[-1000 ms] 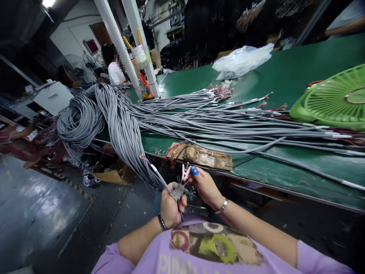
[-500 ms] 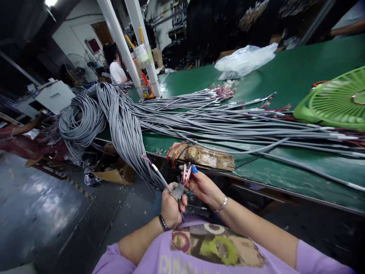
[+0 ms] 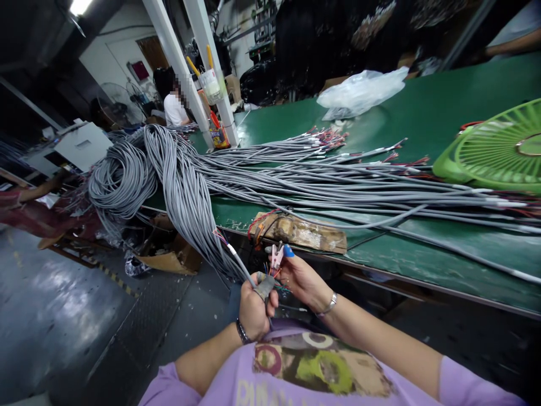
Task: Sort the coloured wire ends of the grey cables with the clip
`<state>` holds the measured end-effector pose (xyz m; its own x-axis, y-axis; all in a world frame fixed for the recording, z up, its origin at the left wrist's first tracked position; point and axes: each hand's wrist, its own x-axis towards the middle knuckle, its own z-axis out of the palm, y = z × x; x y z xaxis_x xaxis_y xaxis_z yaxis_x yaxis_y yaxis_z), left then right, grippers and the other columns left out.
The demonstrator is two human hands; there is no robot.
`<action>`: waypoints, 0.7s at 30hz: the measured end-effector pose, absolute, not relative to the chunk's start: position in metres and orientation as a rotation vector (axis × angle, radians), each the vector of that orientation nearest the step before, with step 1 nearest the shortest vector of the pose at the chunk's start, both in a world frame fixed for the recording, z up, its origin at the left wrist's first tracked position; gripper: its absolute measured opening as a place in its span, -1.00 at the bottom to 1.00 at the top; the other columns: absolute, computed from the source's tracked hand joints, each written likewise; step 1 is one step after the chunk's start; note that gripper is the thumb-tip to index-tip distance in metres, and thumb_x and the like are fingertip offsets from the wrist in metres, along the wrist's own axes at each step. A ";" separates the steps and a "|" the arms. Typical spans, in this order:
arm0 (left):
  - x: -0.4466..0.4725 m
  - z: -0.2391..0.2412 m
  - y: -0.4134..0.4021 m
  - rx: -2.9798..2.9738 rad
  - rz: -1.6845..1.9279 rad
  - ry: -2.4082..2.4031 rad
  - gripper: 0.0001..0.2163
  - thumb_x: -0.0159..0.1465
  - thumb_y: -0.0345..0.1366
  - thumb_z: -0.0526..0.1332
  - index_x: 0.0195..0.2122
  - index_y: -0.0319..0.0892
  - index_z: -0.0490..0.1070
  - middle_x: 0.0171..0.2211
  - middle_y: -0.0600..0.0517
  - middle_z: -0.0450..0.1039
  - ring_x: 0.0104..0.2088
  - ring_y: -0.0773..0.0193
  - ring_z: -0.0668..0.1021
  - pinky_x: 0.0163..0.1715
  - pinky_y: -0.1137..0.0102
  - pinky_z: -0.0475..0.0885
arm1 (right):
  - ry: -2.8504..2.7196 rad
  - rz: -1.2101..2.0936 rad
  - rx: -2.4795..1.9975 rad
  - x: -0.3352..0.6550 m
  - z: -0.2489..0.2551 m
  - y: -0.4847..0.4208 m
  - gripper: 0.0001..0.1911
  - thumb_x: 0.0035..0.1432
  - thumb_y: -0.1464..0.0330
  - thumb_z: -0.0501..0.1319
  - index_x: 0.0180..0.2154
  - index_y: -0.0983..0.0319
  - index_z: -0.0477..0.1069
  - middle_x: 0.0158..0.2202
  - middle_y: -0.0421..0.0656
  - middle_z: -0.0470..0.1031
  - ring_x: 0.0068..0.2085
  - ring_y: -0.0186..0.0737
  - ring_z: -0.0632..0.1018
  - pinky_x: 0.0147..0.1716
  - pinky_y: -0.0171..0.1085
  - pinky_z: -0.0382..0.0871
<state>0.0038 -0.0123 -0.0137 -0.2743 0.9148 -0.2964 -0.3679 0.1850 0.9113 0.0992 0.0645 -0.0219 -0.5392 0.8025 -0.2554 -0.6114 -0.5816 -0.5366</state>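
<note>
1. Left hand (image 3: 252,310): closed round a grey cable (image 3: 242,266); thumb is covered by a grey wrap.
2. Grey cable: held before the body, off the table edge; white-banded end is pointed up-left, over the hanging part of the cable bundle (image 3: 186,192).
3. Right hand (image 3: 310,285): fingers brought together on a pink clip (image 3: 276,256); one digit is capped in blue.
4. Coloured wires (image 3: 275,273): fanned out between both hands, just below the clip; exact contact with right fingers cannot be told.
5. Wooden block (image 3: 316,235): set at the near edge of the green table (image 3: 465,254), beyond the hands.
6. Table: also occupied by a green fan (image 3: 499,146), right, and a plastic bag (image 3: 363,93), far side.
</note>
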 end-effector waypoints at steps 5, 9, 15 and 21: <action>0.004 -0.014 -0.014 0.630 1.430 1.251 -0.69 0.04 -0.05 0.27 -0.55 -0.20 0.27 -0.79 0.15 0.28 -0.84 0.54 0.12 -0.84 0.57 -0.11 | -0.487 2.186 -0.572 0.101 -0.024 0.064 -0.63 -0.02 0.03 0.26 -0.40 0.22 0.43 -0.50 -0.20 0.44 -0.49 -0.34 0.40 -0.45 -0.33 0.28; 0.002 -0.011 -0.017 0.648 1.420 1.269 -0.67 0.03 -0.04 0.29 -0.56 -0.20 0.27 -0.79 0.15 0.29 -0.85 0.55 0.13 -0.84 0.58 -0.10 | -0.492 2.238 -0.583 0.108 -0.028 0.062 -0.63 -0.01 0.02 0.25 -0.42 0.21 0.40 -0.46 -0.19 0.44 -0.44 -0.32 0.43 -0.40 -0.31 0.30; -0.003 -0.017 -0.023 0.727 1.399 1.308 -0.65 0.05 -0.02 0.27 -0.57 -0.20 0.28 -0.76 0.14 0.32 -0.84 0.55 0.15 -0.83 0.57 -0.07 | -0.895 2.301 -0.557 0.121 -0.025 0.050 -0.61 -0.06 0.08 0.31 -0.37 0.29 0.44 -0.44 -0.16 0.42 -0.46 -0.35 0.37 -0.45 -0.34 0.23; -0.007 -0.017 -0.024 0.901 1.248 1.348 -0.64 0.11 -0.02 0.23 -0.60 -0.21 0.27 -0.76 0.12 0.32 -0.82 0.53 0.20 -0.80 0.57 0.01 | -1.209 2.101 -0.751 0.127 -0.016 0.048 -0.72 -0.11 0.22 0.38 -0.48 0.29 0.42 -0.57 -0.26 0.37 -0.54 -0.43 0.27 -0.51 -0.38 0.12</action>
<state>-0.0069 -0.0244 -0.0168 -0.1749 0.9652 -0.1943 -0.1191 0.1751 0.9773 0.1269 0.0480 -0.0158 -0.6633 0.7273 -0.1764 -0.2129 -0.4094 -0.8872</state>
